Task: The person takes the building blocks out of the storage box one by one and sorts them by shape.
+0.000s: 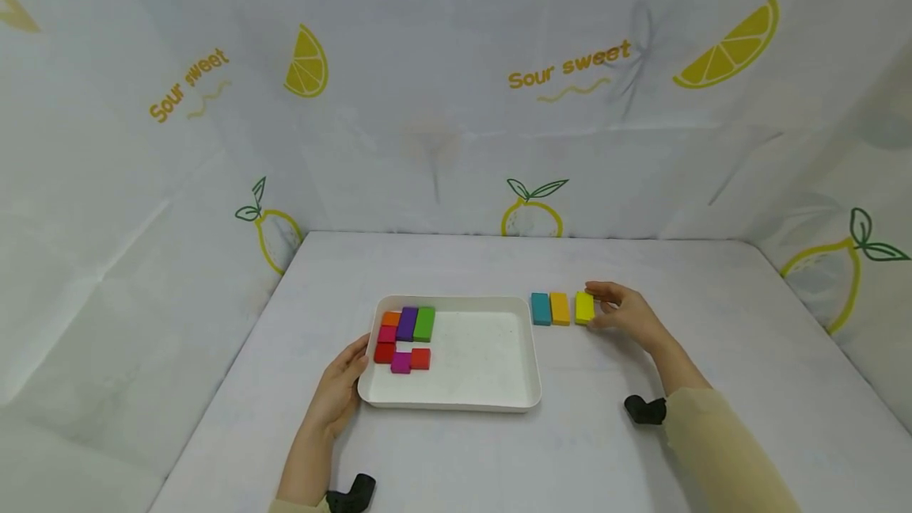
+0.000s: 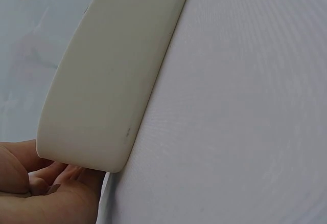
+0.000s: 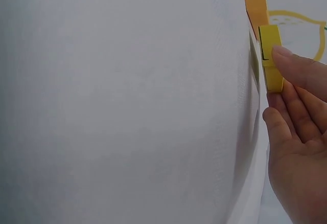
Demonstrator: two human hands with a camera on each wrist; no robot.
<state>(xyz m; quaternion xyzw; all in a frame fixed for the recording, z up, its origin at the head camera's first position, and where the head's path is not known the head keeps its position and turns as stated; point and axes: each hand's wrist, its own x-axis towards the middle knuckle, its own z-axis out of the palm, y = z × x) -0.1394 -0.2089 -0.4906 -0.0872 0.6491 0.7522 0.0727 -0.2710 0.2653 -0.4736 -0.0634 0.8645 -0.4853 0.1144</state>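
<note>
Your right grip [image 1: 625, 313] pinches the yellow block [image 1: 583, 308], its long axis pointing away from you. The white tray [image 1: 473, 370] lies left of that grip, its farther end held by your left grip [image 1: 339, 390].

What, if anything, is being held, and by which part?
Right hand pinches the yellow block by its near and far ends; left hand holds the white tray at its left edge.

White backdrop [image 1: 399, 54], lemon prints [image 1: 531, 212].
Wrinkled behind and at both sides; yellow slices [image 1: 307, 63], orange "Sour sweet" lettering [image 1: 570, 66]; white table [image 1: 570, 457] below, light soft.
</note>
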